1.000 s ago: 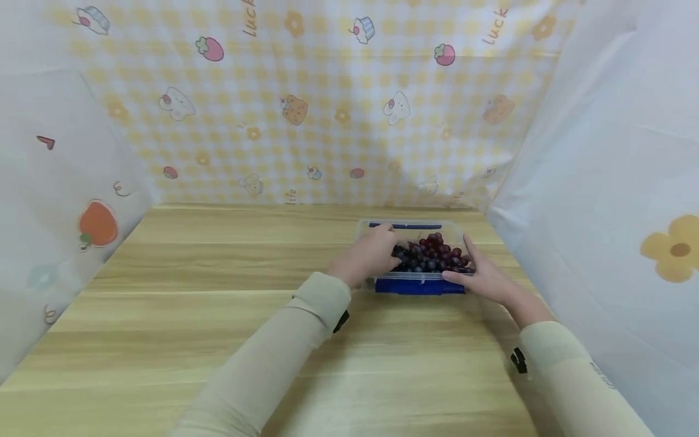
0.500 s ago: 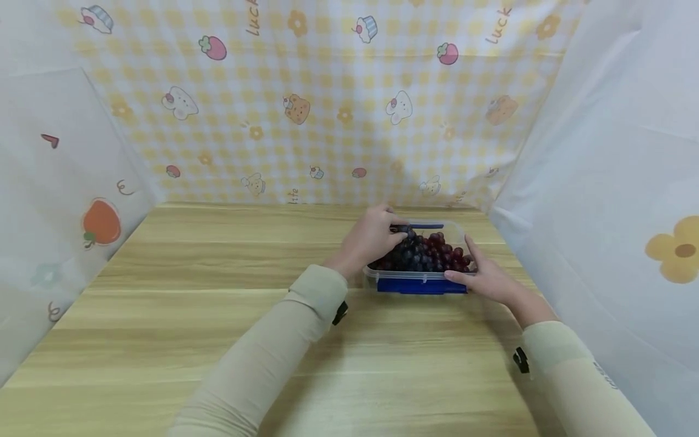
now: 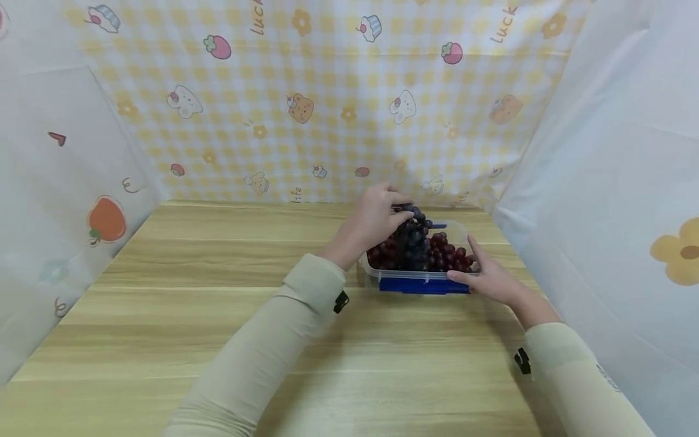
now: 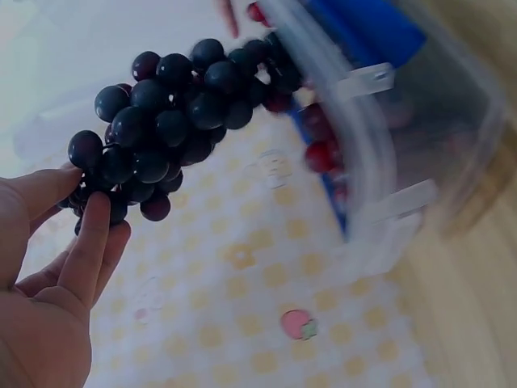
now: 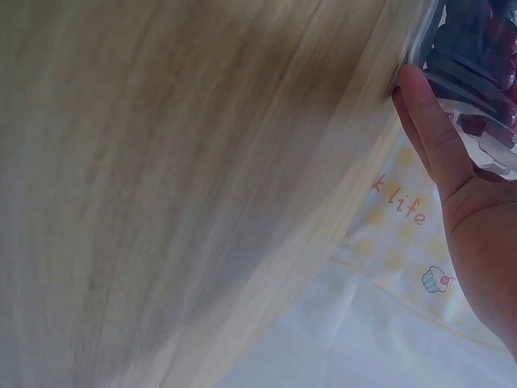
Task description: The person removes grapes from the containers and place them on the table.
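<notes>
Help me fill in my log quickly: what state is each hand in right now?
Left hand: holding a bunch of dark grapes, pinched at one end.
Right hand: open, touching the right end of the clear container.

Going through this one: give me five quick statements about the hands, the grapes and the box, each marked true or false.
1. The left hand pinches the dark grapes. True.
2. The right hand touches the right end of the box. True.
3. The box has its lid on. False: it is open at the top, and red grapes show inside.
4. The cloth at the back has a yellow check pattern. True.
5. The dark grapes lie on the bare table. False: they hang from the left hand, reaching down into the box.
</notes>
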A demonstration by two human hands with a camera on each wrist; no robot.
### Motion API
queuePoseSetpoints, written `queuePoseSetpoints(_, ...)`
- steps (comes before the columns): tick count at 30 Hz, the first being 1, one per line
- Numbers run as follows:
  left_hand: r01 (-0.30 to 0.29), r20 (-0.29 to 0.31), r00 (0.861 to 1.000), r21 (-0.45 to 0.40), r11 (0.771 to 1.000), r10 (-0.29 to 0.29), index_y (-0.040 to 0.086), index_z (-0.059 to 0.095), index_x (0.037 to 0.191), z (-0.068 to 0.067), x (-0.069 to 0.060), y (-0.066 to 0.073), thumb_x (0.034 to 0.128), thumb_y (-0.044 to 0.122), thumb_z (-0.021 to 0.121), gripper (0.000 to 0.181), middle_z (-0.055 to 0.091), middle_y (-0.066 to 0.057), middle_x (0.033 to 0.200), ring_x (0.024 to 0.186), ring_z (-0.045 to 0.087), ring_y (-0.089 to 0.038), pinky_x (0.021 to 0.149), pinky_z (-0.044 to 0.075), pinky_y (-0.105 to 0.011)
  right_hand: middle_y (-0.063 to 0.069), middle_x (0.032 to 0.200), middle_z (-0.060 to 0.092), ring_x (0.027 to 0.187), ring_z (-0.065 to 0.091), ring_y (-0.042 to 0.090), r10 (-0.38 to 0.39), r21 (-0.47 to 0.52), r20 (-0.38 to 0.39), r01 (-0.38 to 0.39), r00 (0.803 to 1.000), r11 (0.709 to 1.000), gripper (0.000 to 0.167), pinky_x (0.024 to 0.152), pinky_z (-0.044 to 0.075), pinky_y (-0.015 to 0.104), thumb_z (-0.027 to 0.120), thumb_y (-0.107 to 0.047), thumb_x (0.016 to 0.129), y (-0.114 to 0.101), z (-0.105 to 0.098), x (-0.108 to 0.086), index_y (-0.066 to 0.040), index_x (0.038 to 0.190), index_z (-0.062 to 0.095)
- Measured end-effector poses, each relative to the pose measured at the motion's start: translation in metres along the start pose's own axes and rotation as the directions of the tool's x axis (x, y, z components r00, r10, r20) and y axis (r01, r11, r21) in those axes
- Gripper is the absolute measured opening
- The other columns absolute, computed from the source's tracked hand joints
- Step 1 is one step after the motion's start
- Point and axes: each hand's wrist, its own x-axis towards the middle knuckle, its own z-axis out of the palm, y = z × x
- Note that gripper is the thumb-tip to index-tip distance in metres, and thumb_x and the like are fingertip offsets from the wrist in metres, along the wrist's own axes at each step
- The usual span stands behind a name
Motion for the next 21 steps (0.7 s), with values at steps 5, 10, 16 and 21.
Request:
queuePoseSetpoints(5,-0.025,-0.057,0.998,0.044,0.999,0.027,0.013,0.078,0.129,-0.017,0.002,0.007,0.1023,0.026,0.074,0.03,0.072,-0.011,0.126,0.109,0.071,-0.023,0.091,0.061,-0.029,0.041,0.165,0.029,0.137,0.054,0.058,-0.001,0.007,0.001,0.001,1.0,1.0,0.12,0.109,0.048,0.071,0.066,-0.064,0.098,0.001,-0.001,0.0,-0.023,0.169,-0.022)
queuePoseSetpoints(10,-0.033,-0.087,0.996,0.055,0.998,0.038,0.012,0.078,0.128,-0.029,0.002,0.008,0.1018,0.026,0.074,0.03,0.072,-0.01,0.126,0.112,0.07,-0.023,0.093,0.06,-0.028,0.041,0.165,0.029,0.138,0.052,0.059,-0.005,0.001,0.005,0.005,1.0,1.0,0.119,0.108,0.048,0.071,0.066,-0.064,0.099,0.0,-0.001,0.001,-0.022,0.169,-0.022)
queuePoseSetpoints(16,-0.058,-0.138,0.988,0.035,0.998,0.062,0.011,0.079,0.126,-0.043,-0.002,0.007,0.1002,0.023,0.076,0.028,0.074,-0.011,0.125,0.11,0.072,-0.024,0.092,0.061,-0.027,0.042,0.164,0.03,0.139,0.052,0.059,-0.009,-0.005,0.005,0.009,1.0,1.0,0.119,0.108,0.048,0.071,0.065,-0.064,0.099,-0.001,0.0,0.0,-0.021,0.169,-0.022)
queuePoseSetpoints(21,-0.049,-0.159,0.986,0.061,0.997,0.058,0.011,0.079,0.125,-0.061,-0.007,-0.001,0.1005,0.023,0.076,0.028,0.075,-0.011,0.127,0.109,0.073,-0.023,0.091,0.062,-0.028,0.042,0.165,0.028,0.14,0.05,0.06,-0.004,0.0,0.01,0.004,1.0,1.0,0.119,0.108,0.048,0.071,0.065,-0.063,0.1,-0.001,0.001,-0.001,-0.021,0.168,-0.023)
